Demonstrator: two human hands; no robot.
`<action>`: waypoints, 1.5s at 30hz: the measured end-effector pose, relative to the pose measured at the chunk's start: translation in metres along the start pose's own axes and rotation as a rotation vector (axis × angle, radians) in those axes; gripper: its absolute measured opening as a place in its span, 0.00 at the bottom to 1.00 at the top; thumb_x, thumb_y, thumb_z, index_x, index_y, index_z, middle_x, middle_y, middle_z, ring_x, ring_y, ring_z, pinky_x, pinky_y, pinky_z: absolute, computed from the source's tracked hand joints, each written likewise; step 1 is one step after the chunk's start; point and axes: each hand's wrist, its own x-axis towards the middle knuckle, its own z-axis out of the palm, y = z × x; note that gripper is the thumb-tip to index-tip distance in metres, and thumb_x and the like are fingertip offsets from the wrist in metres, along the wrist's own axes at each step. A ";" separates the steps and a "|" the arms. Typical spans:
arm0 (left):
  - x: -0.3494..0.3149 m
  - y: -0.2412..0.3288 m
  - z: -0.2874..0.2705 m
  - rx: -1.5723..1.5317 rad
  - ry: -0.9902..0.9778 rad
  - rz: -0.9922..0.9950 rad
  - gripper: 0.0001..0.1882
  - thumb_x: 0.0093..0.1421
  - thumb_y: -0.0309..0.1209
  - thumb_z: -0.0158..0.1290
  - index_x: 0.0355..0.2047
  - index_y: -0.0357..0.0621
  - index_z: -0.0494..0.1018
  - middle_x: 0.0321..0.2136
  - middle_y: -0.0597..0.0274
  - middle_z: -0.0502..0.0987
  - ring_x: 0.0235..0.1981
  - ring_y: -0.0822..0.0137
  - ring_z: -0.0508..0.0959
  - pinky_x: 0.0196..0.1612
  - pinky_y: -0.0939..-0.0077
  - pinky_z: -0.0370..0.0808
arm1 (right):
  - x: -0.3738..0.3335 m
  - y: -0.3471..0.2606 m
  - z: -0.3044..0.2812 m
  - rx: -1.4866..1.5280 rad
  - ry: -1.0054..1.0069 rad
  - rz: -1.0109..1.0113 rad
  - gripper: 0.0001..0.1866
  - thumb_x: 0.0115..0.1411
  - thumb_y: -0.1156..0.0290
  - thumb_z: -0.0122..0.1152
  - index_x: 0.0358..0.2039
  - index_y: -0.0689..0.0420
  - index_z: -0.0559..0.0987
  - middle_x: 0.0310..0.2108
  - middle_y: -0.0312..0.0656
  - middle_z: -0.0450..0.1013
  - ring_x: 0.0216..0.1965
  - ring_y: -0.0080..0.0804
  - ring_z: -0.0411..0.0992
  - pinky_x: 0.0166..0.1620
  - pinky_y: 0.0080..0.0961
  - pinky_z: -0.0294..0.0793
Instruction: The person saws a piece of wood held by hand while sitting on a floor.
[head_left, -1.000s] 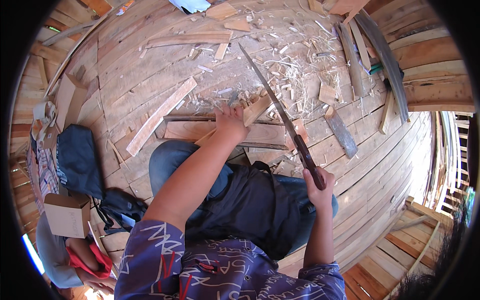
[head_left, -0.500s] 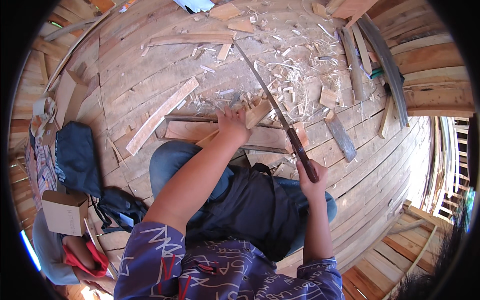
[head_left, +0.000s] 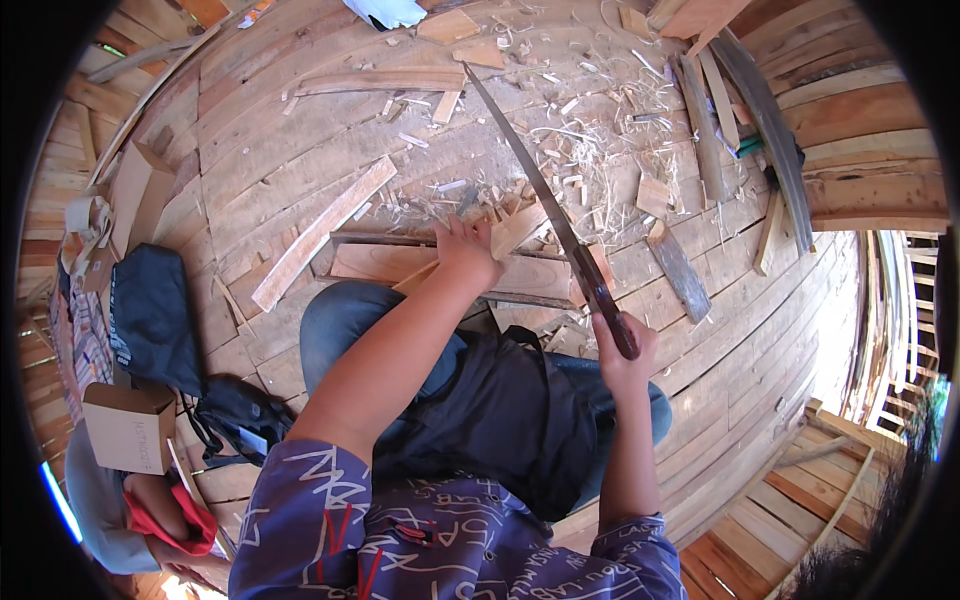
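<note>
My right hand (head_left: 626,352) is closed round the dark brown handle of a machete (head_left: 540,185). Its long blade slants away to the far left, the tip near a wooden strip on the floor. My left hand (head_left: 467,250) grips a short pale piece of wood (head_left: 519,229), whose upper end sticks out beside the blade. That piece lies slantwise across a reddish board (head_left: 385,262) in front of my crossed legs. The blade passes close by the piece's end; whether they touch I cannot tell. My left palm hides the middle of the piece.
Wood shavings (head_left: 575,150) litter the floor ahead. A long light strip (head_left: 325,232) lies to the left, a grey-barked offcut (head_left: 680,270) to the right. Dark bags (head_left: 155,320) and a cardboard box (head_left: 128,428) stand at left, near another person's leg (head_left: 95,500). Planks lean at right.
The machete's blade has turned, so more of its flat side shows, and its tip has shifted slightly. My left hand and the wood piece have stayed in place.
</note>
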 end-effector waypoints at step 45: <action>-0.009 0.008 -0.008 -0.069 -0.101 -0.006 0.42 0.60 0.57 0.43 0.66 0.44 0.48 0.64 0.50 0.54 0.68 0.50 0.45 0.62 0.38 0.43 | -0.028 0.020 -0.013 0.016 -0.053 0.078 0.15 0.56 0.70 0.62 0.16 0.63 0.72 0.10 0.36 0.62 0.15 0.18 0.59 0.19 0.25 0.56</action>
